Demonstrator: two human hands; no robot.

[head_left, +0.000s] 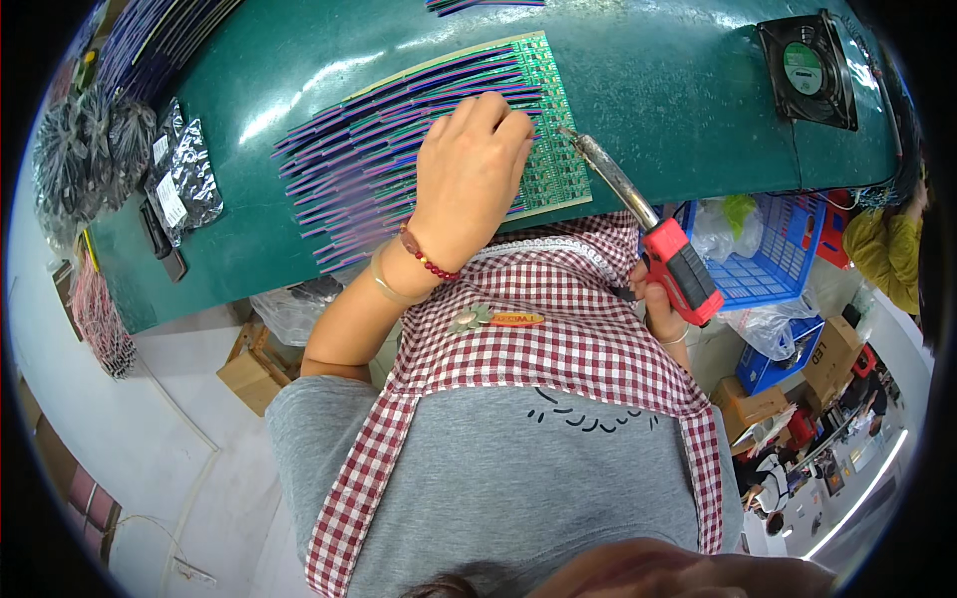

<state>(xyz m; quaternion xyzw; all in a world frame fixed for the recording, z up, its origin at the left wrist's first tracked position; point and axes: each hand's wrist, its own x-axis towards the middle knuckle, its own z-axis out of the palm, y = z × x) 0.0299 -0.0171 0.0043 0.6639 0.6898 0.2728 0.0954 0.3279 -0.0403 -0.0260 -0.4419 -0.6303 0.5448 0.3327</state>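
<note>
A green circuit board panel (566, 164) lies on the green table (678, 110), with several rows of dark blue and purple wires (344, 149) running left from it. My left hand (471, 164) rests over these wires near the board, its fingers curled closed; the fingertips point down and what they pinch is hidden. In my right hand (660, 311), at the table's near edge, is a soldering iron (681, 271) with a red and black handle. Its metal barrel slants up and left, and the tip is close to the board's right part.
A black fan (805, 70) stands at the table's far right, its cable trailing. Black parts in plastic bags (184, 189) lie at the left, below more bundled wires (164, 45). Below the right edge is a blue crate (768, 264); another person's yellow sleeve (885, 257) shows beyond.
</note>
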